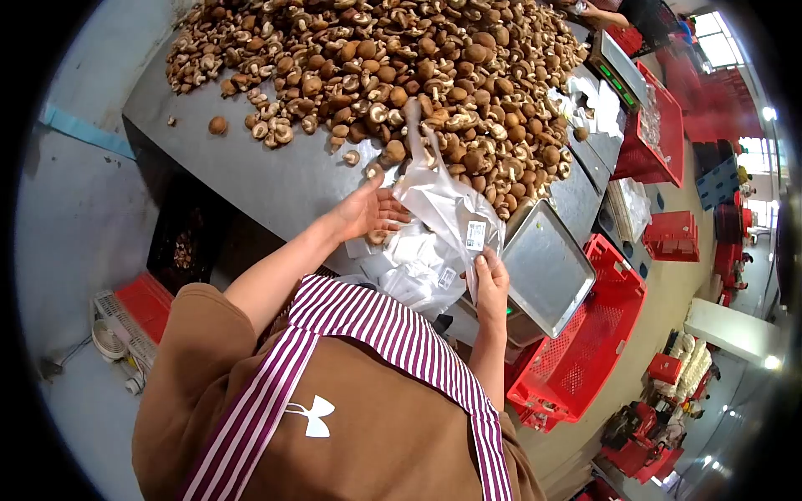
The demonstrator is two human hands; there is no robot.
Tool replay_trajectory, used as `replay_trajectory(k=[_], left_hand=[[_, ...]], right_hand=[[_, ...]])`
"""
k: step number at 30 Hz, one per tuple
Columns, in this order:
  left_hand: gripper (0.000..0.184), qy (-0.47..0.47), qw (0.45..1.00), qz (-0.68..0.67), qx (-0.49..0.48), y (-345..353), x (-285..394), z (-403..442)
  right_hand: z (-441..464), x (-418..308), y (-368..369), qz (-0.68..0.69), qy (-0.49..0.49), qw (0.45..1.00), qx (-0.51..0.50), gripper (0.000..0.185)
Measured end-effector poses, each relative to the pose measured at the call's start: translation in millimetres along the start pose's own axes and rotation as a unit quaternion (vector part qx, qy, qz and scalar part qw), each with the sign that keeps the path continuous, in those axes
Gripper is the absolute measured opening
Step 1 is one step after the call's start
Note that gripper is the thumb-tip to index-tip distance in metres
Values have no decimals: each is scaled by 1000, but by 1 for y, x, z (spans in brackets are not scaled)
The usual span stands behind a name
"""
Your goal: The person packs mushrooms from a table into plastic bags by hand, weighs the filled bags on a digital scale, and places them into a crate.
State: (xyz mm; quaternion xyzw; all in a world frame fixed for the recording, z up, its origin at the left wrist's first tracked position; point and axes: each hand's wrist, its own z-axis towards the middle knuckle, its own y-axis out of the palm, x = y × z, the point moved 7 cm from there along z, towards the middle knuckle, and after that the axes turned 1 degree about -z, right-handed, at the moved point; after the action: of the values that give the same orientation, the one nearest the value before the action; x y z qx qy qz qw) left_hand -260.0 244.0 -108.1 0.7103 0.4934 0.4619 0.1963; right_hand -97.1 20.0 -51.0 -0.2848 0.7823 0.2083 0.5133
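A clear plastic bag with a white printed label hangs at the table's near edge. My right hand pinches its side just below the label. My left hand is beside the bag's left side, fingers stretched apart; whether they touch the plastic I cannot tell. Below lies a pile of more clear bags, one with a label showing. A large heap of brown mushrooms covers the far part of the metal table, with a few loose mushrooms close to my left hand.
A scale with a metal tray stands right of my right hand, and a red crate is beyond it. Another scale and a red crate are at the far right. A person's hand shows at the top edge.
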Motion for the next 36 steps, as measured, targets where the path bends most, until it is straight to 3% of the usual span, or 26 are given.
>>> replay_trajectory(k=[4, 7, 9, 10, 12, 13, 15, 18, 20, 25, 31, 34, 36], left_hand=[[64, -5, 996, -77, -43, 9, 10, 13], [52, 10, 995, 90, -44, 21, 20, 12], [51, 9, 991, 124, -44, 20, 22, 11], [50, 10, 987, 157, -42, 21, 23, 11], [53, -7, 986, 165, -26, 20, 24, 12], [56, -26, 985, 173, -6, 17, 24, 14], [59, -45, 982, 182, 12, 17, 26, 20], [63, -84, 969, 229, 30, 21, 22, 36], [59, -74, 975, 205, 38, 15, 17, 55], [23, -101, 956, 269, 62, -5, 15, 57], [18, -83, 943, 320, 48, -4, 2, 48], [17, -29, 947, 315, 56, -8, 2, 46], [18, 31, 928, 360, 88, -10, 13, 40]], right_hand=[[1, 3, 1, -39, -33, 999, -15, 20], [2, 11, -11, -122, -79, 989, -2, 17], [0, 3, -9, -289, -154, 945, -2, 20], [-1, 0, -8, -289, -153, 945, 1, 20], [-9, -15, 0, -422, -224, 878, 29, 22], [-9, -13, -1, -422, -224, 878, 31, 22], [-13, -17, 6, -481, -295, 825, 29, 36], [-12, -19, 15, -539, -287, 792, 1, 51], [-12, -22, 17, -550, -286, 785, 3, 52], [-9, -15, 5, -548, -287, 785, 31, 55], [-4, -15, 12, -519, -265, 812, 17, 51], [-8, -38, 21, -465, -263, 842, 73, 46], [-17, -62, 22, -489, -311, 796, 177, 42]])
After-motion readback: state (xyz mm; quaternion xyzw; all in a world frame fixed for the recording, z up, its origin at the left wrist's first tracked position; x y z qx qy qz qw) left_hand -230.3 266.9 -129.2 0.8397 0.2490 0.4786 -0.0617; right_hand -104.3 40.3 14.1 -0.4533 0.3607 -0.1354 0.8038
